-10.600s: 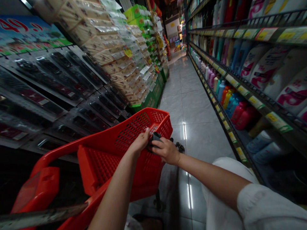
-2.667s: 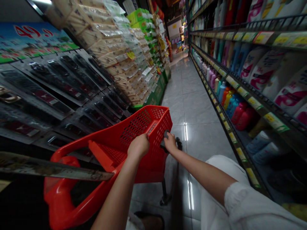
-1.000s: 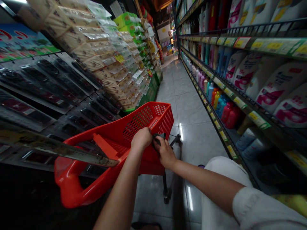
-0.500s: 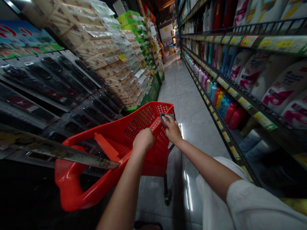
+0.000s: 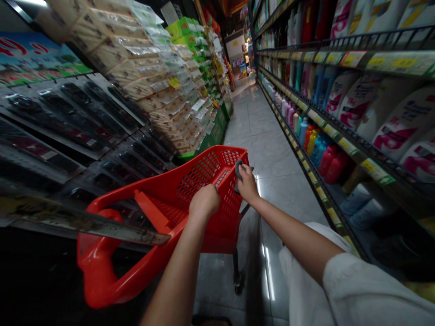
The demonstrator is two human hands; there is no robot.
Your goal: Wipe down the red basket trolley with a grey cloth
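A red plastic shopping cart [image 5: 142, 192] stands at an angle in the aisle, its loop handle toward the lower left. My left hand [image 5: 205, 200] is closed around the cart's near side rim, about midway along. Near the far corner, my right hand [image 5: 247, 182] grips a dark grey cloth [image 5: 239, 169], which lies against the outer side of the basket just below the rim. The fingertips of the left hand are hidden behind the rim. Inside, the visible part of the basket shows its perforated walls and a red flap.
Shelves of shampoo bottles [image 5: 406, 120] run along the right. Packaged goods [image 5: 136, 77] are stacked high on the left, beside a rack of boxed dark items [image 5: 73, 108]. A worn metal bar [image 5: 84, 219] crosses the cart handle. Grey tiled floor [image 5: 268, 145] stretches ahead.
My right hand has moved the cloth from the top of the rim slightly right, to the outer side of the basket. The left hand keeps its hold on the rim.
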